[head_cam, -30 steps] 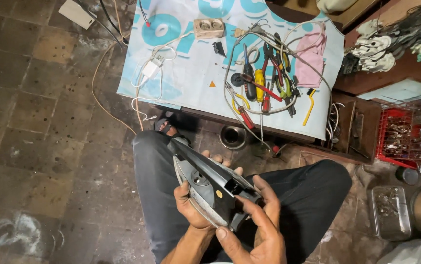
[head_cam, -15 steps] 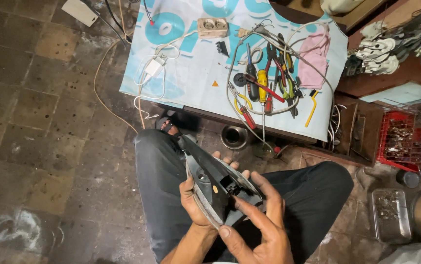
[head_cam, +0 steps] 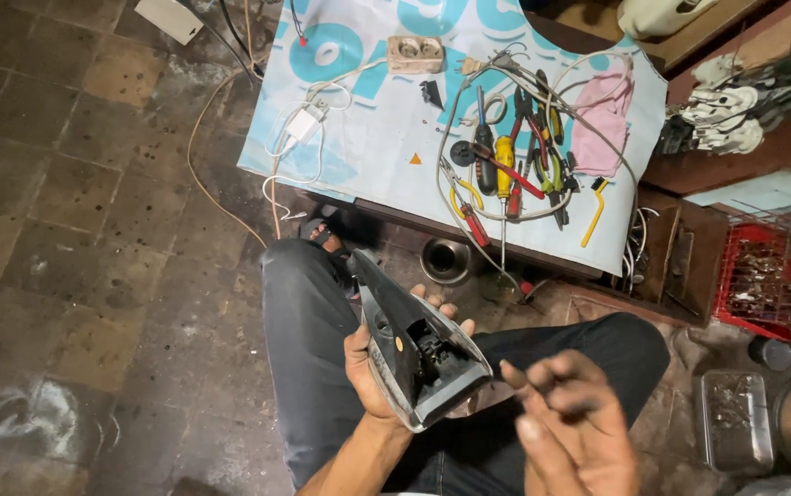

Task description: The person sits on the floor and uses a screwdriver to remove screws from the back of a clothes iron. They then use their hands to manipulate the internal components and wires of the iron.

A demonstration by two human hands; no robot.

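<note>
- Opened grey-and-black clothes iron body [head_cam: 418, 354], its inner parts exposed, sits tilted above the seated person's lap, cradled from beneath by the left hand [head_cam: 372, 363].
- Right hand [head_cam: 575, 432] hovers just beside it, blurred, fingers loosely spread, holding nothing.
- Beyond, pliers and screwdrivers [head_cam: 510, 170] lie on the blue-and-white sheet covering the desk [head_cam: 386, 129].

Low table, blue-and-white printed cover [head_cam: 386, 119]: white socket block [head_cam: 415, 53] near far edge; white adapter with cord [head_cam: 301, 124] toward left edge; pliers and screwdrivers [head_cam: 506, 161] heaped right of centre; pink cloth [head_cam: 603, 119] by right edge. Floor: small metal bowl [head_cam: 445, 260] below near edge; red wire basket [head_cam: 763, 280] at right.
</note>
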